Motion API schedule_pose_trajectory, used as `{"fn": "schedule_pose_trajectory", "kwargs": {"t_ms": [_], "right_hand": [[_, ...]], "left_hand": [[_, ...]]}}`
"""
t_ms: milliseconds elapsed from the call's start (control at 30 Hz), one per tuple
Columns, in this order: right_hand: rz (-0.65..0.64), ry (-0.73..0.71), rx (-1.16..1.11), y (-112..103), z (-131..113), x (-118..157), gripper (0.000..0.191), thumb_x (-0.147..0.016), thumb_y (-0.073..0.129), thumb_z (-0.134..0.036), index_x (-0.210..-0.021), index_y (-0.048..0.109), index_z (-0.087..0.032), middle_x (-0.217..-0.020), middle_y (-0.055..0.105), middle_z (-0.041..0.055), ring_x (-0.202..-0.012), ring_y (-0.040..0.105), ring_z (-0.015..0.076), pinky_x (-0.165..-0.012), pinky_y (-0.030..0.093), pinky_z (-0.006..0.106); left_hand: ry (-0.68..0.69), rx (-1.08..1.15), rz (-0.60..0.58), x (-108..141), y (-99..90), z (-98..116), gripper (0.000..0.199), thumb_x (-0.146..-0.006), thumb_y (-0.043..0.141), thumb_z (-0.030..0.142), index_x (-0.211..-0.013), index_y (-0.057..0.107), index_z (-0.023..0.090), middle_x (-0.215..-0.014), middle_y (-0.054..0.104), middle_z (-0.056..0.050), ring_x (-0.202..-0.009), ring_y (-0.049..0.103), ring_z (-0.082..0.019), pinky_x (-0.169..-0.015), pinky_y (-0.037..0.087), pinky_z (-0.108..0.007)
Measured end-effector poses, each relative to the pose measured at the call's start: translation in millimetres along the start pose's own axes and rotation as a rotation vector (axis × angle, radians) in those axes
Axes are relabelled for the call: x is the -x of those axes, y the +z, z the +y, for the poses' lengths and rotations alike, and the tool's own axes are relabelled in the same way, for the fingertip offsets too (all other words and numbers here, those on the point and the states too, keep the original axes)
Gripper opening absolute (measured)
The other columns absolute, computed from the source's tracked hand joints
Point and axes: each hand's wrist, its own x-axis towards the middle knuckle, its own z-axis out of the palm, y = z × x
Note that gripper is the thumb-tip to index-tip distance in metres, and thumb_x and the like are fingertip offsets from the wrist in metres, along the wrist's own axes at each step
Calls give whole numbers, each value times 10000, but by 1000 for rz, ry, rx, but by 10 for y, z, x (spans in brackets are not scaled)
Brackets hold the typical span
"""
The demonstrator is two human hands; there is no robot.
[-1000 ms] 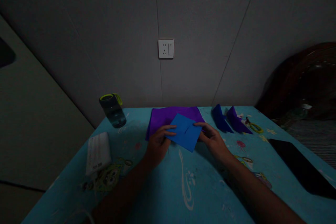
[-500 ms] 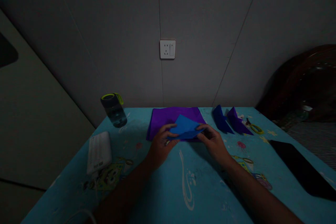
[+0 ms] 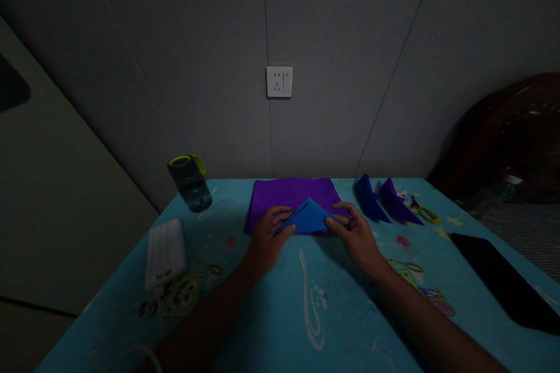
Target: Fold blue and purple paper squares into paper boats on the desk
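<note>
Between my two hands is a folded piece of blue paper [image 3: 310, 217], triangular with its point upward and layered edges along its left slope. My left hand [image 3: 268, 239] pinches its left corner, thumb on the near face and fingers behind. At the right corner my right hand [image 3: 355, 235] grips it the same way, thumb in front. Behind the paper lies a stack of purple paper sheets [image 3: 289, 187], partly hidden by it and by my fingers. To the right stand two folded paper shapes, one dark blue [image 3: 368, 198] and one purple [image 3: 396, 203].
A water bottle [image 3: 191, 183] and a white power bank [image 3: 165, 253] with a cable stand on the left of the patterned blue tablecloth [image 3: 280, 309]. On the right are yellow-handled scissors [image 3: 427, 214] and a flat black object [image 3: 503, 280]. A wall with a socket [image 3: 279, 81] rises behind.
The blue paper has tipped from a slanted, flatter pose to an upright triangle facing me. Both thumbs now lie on its near face; the hands have barely shifted.
</note>
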Motion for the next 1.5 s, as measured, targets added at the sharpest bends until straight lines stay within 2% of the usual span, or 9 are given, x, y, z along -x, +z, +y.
{"fn": "schedule_pose_trajectory", "kwargs": {"t_ms": [133,333,500,733,833,933,1033,1100,1500], "right_hand": [[-10,74,-33,21,-24,28,475,-640,849,-477,-963,611,-223,-724,727,6,-634,671,179,-623,548,312],[12,69,-41,50,6,84,469,-647,846,-469,-1016,701,-219,-738,737,21,-665,685,193,-658,571,335],[-215,-47,-108,89,30,142,538,-701,809,-477,-1180,678,-271,-923,749,56,-813,695,234,-770,557,391],[-237,-186,289,141,28,202,187,-790,733,-395,-893,748,-239,-830,728,26,-756,648,205,-742,523,334],[-264,-214,342,157,38,203,172,-810,703,-395,-861,731,-233,-786,715,11,-718,634,197,-695,513,308],[-228,-230,366,158,48,192,179,-846,661,-396,-819,722,-230,-753,695,-6,-714,619,191,-689,492,291],[-176,-248,392,145,65,179,191,-848,659,-397,-803,721,-222,-729,683,-15,-674,593,179,-656,473,279],[-158,-269,419,139,72,174,182,-847,664,-387,-799,723,-221,-725,682,-13,-665,589,177,-653,465,277],[-200,-360,511,157,-18,183,202,-905,600,-367,-805,685,-214,-779,661,39,-716,613,195,-660,468,296]], "left_hand": [[-14,-76,-24,14,-1,0,431,-830,662,272,-1241,542,224,-1027,682,-44,-907,687,-184,-826,555,-326],[66,-186,-73,40,-16,-30,360,-909,563,300,-1263,589,240,-1213,620,-72,-1126,594,-219,-969,486,-349],[56,-23,-125,61,36,-25,539,-938,534,332,-1447,366,273,-967,611,-29,-782,619,-139,-742,529,-279],[-12,35,-174,95,94,-89,535,-967,467,454,-1455,312,302,-782,537,38,-467,420,-55,-452,386,-183],[9,-112,-182,109,83,-94,403,-978,439,428,-1346,451,262,-836,580,6,-526,504,-81,-505,455,-206],[118,-322,-213,128,75,-69,351,-984,431,362,-1298,527,236,-987,642,-59,-823,636,-171,-761,543,-305],[278,-470,-239,149,74,-39,398,-952,508,301,-1346,514,248,-1298,574,-104,-1205,546,-247,-1051,424,-409],[319,-513,-237,155,74,-33,458,-925,563,288,-1376,491,251,-1416,487,-112,-1315,464,-260,-1115,359,-422],[152,-404,-179,158,82,-44,453,-909,597,287,-1349,492,260,-1270,637,-80,-1112,624,-231,-998,463,-386]]}}
